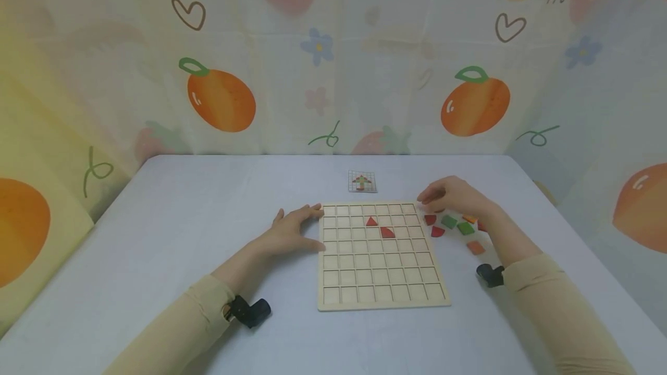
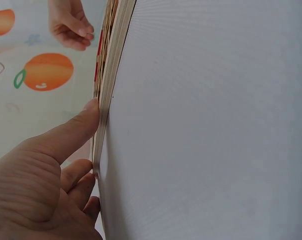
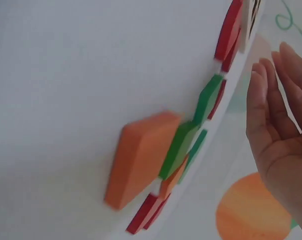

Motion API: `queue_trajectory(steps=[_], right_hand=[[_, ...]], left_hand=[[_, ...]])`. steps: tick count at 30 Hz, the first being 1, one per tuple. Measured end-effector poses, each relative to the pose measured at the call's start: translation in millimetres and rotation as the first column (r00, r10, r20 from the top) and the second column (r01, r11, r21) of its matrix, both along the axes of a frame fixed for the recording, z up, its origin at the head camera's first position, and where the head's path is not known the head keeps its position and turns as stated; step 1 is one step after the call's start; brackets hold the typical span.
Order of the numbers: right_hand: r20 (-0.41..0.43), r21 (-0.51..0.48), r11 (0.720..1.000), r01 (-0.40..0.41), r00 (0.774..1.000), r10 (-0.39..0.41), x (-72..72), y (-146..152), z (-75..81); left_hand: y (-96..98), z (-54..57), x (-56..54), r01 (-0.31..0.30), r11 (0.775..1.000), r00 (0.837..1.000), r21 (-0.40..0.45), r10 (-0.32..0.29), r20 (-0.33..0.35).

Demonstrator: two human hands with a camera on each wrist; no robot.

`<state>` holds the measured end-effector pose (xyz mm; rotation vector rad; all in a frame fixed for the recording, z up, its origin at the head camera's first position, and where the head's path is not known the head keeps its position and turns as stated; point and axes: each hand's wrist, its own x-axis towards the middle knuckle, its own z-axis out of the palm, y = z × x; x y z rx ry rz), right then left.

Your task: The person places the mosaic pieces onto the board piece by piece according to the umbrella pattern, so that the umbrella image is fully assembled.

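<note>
A square wooden grid board (image 1: 383, 260) lies on the table, with a red triangle (image 1: 371, 221) and a red quarter-circle piece (image 1: 387, 232) in its upper cells. My left hand (image 1: 288, 232) touches the board's left edge, thumb and fingers spread apart; the left wrist view has the thumb (image 2: 76, 131) against that edge. Above the board's upper right corner hovers my right hand (image 1: 454, 197), fingers bent towards the thumb. In the right wrist view this hand (image 3: 283, 120) shows no clear piece, but its fingertips are partly hidden. Nearest to it are red pieces (image 1: 430, 220).
Green pieces (image 1: 466, 228) and an orange piece (image 1: 475, 247) lie right of the board, beside the right forearm. Behind the board is a small pattern card (image 1: 362, 182) with a gridded picture. A fruit-printed curtain (image 1: 333, 74) stands along the table's back edge.
</note>
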<state>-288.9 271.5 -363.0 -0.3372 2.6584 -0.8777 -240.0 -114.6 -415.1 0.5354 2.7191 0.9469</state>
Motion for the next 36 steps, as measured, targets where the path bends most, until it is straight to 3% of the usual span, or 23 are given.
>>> queue_trajectory(steps=[17, 36], right_hand=[[-0.049, 0.111, 0.979, 0.17, 0.985, -0.165, 2.1, 15, -4.0], [-0.066, 0.163, 0.973, 0.165, 0.986, -0.156, 3.0, 15, -10.9]], left_hand=[[-0.6, 2.4, 1.7, 0.006, 1.0, 1.0, 0.01, -0.006, 0.003], [-0.8, 1.6, 1.7, 0.012, 1.0, 1.0, 0.013, -0.012, -0.009]])
